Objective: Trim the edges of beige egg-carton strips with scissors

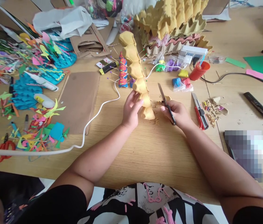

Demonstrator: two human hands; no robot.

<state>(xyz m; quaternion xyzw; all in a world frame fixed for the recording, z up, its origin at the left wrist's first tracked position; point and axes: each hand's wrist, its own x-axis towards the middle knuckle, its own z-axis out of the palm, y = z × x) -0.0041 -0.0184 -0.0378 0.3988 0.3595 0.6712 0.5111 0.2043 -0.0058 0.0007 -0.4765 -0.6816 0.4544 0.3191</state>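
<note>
My left hand [131,110] is closed around the lower part of a long yellow egg carton strip [136,68], a single row of cups held slanting up and away from me. In my right hand [178,113] is a pair of scissors [165,101] with dark handles, its blades pointing away and to the left, apart from the strip. Small carton trimmings [157,121] lie on the table between my hands. Just behind the strip stands a red and blue painted carton piece [123,71] with colored pins sticking out of its sides.
Stacked egg trays [171,18] stand at the back. A red utility knife [200,113], carton scraps [214,109] and a red cup [199,71] are on the right. Left are a cardboard sheet [79,96], colored paper scraps [43,130] and red-handled scissors [4,149]. A white cable [87,124] crosses the table.
</note>
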